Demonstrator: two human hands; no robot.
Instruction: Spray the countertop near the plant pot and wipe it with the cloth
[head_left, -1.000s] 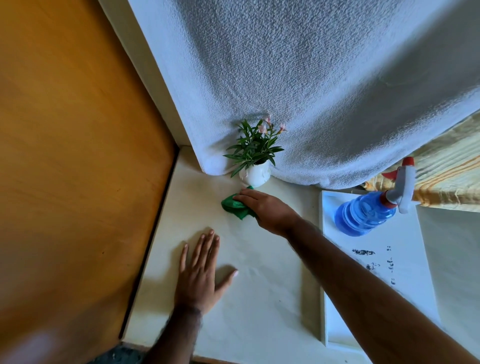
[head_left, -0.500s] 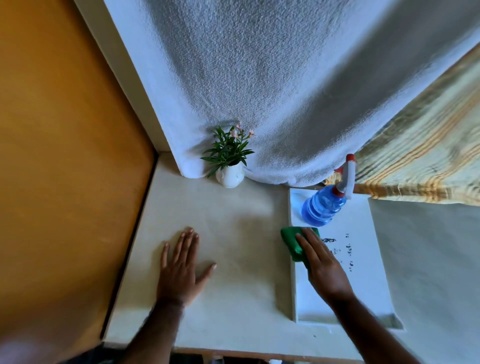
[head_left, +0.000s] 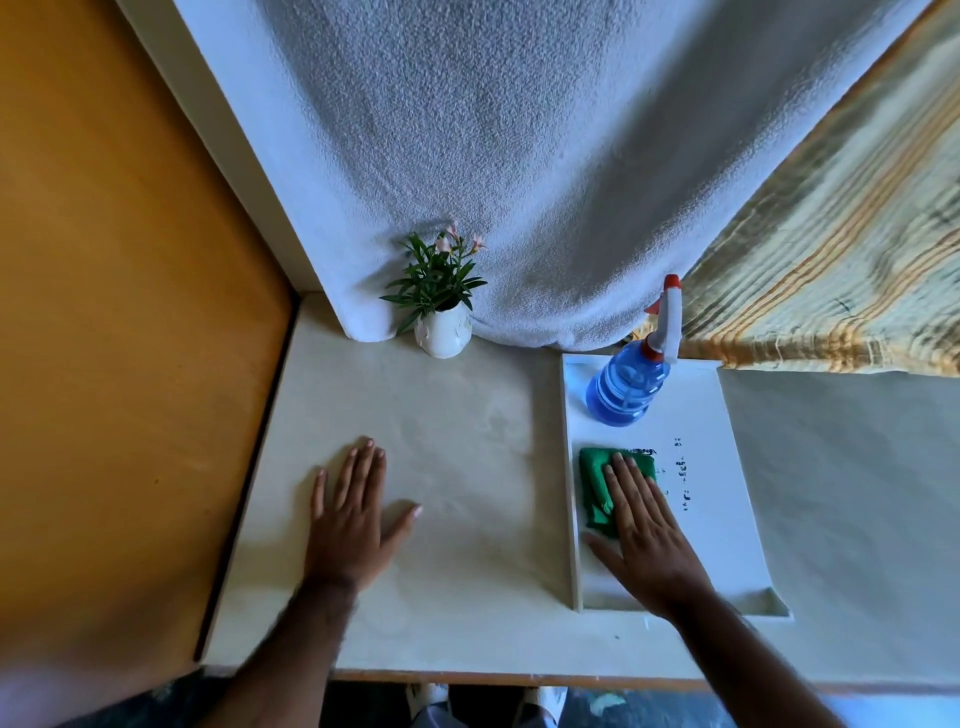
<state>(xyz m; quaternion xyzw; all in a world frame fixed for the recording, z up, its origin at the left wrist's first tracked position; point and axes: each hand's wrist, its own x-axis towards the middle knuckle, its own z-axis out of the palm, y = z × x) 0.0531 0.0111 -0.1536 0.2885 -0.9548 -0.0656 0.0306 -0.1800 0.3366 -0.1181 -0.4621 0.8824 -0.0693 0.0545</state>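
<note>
A small white plant pot (head_left: 443, 332) with green leaves and pink flowers stands at the back of the cream countertop (head_left: 457, 431). The blue spray bottle (head_left: 628, 392) with a white and red trigger stands upright on a white tray (head_left: 727, 493). A folded green cloth (head_left: 597, 486) lies on the tray's left part. My right hand (head_left: 644, 530) rests flat on the cloth, fingers stretched over it. My left hand (head_left: 353, 512) lies flat on the countertop with fingers spread, holding nothing.
A white towel (head_left: 519, 171) hangs behind the pot and bottle. A striped yellow fabric (head_left: 831, 260) hangs at the right. An orange wooden panel (head_left: 119, 312) borders the countertop on the left. The counter's front edge (head_left: 519, 675) runs below my arms.
My right hand carried the green cloth from beside the plant pot to the right and laid it flat on the white tray. My left hand stayed flat on the countertop.
</note>
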